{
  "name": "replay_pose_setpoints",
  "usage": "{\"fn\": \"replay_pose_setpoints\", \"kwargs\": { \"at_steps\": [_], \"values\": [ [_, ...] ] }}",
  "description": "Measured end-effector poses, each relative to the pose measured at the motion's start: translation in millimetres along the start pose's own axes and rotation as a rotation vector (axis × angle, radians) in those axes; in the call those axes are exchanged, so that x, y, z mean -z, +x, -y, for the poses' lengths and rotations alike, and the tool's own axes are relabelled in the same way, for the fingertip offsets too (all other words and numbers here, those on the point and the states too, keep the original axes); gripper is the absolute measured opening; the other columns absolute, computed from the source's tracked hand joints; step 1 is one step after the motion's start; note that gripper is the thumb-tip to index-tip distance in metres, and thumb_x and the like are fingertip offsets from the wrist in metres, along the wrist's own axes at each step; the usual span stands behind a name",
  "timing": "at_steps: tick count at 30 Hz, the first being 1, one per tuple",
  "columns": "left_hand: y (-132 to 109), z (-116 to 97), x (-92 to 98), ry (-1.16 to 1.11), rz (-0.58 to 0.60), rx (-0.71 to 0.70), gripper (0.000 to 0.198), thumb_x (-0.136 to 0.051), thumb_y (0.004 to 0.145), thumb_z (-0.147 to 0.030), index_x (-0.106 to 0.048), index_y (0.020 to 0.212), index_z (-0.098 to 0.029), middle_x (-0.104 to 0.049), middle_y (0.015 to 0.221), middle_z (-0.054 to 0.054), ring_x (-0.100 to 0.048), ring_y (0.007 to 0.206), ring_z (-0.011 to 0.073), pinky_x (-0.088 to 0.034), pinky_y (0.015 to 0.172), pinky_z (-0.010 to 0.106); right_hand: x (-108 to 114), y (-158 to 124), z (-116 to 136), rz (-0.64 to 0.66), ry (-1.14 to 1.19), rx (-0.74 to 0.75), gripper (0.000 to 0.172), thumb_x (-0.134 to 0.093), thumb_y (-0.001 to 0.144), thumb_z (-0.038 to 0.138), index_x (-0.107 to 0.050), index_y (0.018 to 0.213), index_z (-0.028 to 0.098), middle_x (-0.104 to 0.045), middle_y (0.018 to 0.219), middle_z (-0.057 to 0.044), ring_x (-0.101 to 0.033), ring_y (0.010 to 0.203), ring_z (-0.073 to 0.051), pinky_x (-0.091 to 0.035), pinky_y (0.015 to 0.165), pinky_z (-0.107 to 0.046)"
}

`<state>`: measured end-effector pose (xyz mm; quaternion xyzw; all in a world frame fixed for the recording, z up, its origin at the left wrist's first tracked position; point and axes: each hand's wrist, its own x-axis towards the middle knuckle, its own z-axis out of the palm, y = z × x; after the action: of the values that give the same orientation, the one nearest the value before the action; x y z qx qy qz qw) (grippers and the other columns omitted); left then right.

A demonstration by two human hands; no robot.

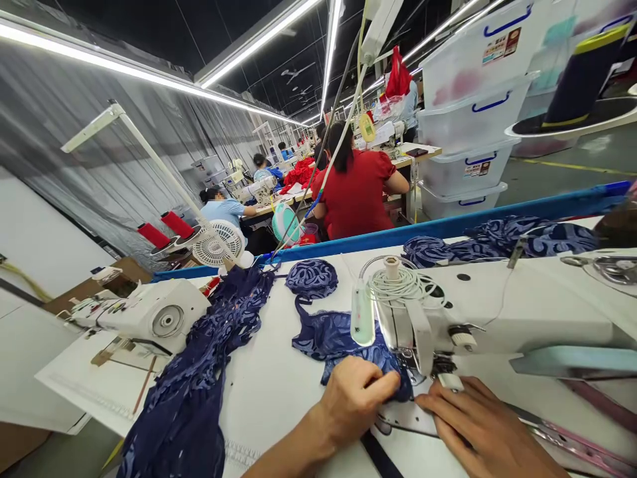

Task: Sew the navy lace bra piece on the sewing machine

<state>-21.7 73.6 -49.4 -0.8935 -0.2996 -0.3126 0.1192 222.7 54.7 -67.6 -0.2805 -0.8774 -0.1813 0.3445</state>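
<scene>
A navy garment piece (328,332) with a swirl pattern and lace edging lies on the white sewing machine bed, partly under the sewing machine head (413,332). My left hand (355,395) is closed on its near edge, thumb pointing toward the needle area. My right hand (478,418) lies flat to the right of the presser foot, fingers stretched out, fingertips close to the fabric's pointed corner. Whether they touch it is hard to tell. A black strip (378,455) runs toward me below the left hand. The needle itself is hidden.
Scissors (572,438) lie right of my right hand. A long heap of navy lace pieces (199,372) hangs at left, beside another sewing machine (154,315). A rounded navy piece (311,279) sits behind. Several people work beyond, one in red (355,192), near stacked bins (468,126).
</scene>
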Motion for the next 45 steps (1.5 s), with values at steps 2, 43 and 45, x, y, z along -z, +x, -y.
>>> {"fn": "replay_pose_setpoints", "kwargs": {
  "at_steps": [2, 43, 45],
  "values": [
    [-1, -1, -0.8, -0.053, 0.05, 0.104, 0.032, -0.042, 0.098, -0.005, -0.059, 0.123, -0.016, -0.061, 0.082, 0.002, -0.061, 0.068, 0.0123, -0.05, 0.06, 0.021, -1, 0, 0, 0.014, -0.008, 0.001, 0.032, -0.037, 0.098, 0.01, -0.065, 0.103, 0.025, -0.074, 0.092, 0.005, -0.068, 0.08, -0.014, -0.038, 0.091, -0.038],
    [4, -5, 0.1, -0.231, 0.076, 0.329, 0.022, -0.056, 0.102, -0.03, -0.067, 0.086, -0.019, -0.067, 0.074, -0.001, -0.064, 0.071, 0.013, -0.047, 0.07, 0.028, -4, 17, 12, -0.038, -0.075, -0.057, 0.03, -0.038, 0.097, 0.012, -0.064, 0.106, 0.025, -0.072, 0.087, 0.001, -0.065, 0.073, -0.017, -0.041, 0.072, -0.036],
    [5, -11, -1.9, -0.222, 0.016, 0.193, 0.021, -0.058, 0.099, -0.033, -0.067, 0.087, -0.018, -0.065, 0.072, 0.001, -0.061, 0.07, 0.0156, -0.045, 0.071, 0.032, -2, 20, 15, -0.022, -0.062, -0.117, 0.03, -0.036, 0.095, 0.008, -0.062, 0.094, 0.024, -0.071, 0.089, -0.002, -0.064, 0.075, -0.017, -0.041, 0.074, -0.036]
  ]
}}
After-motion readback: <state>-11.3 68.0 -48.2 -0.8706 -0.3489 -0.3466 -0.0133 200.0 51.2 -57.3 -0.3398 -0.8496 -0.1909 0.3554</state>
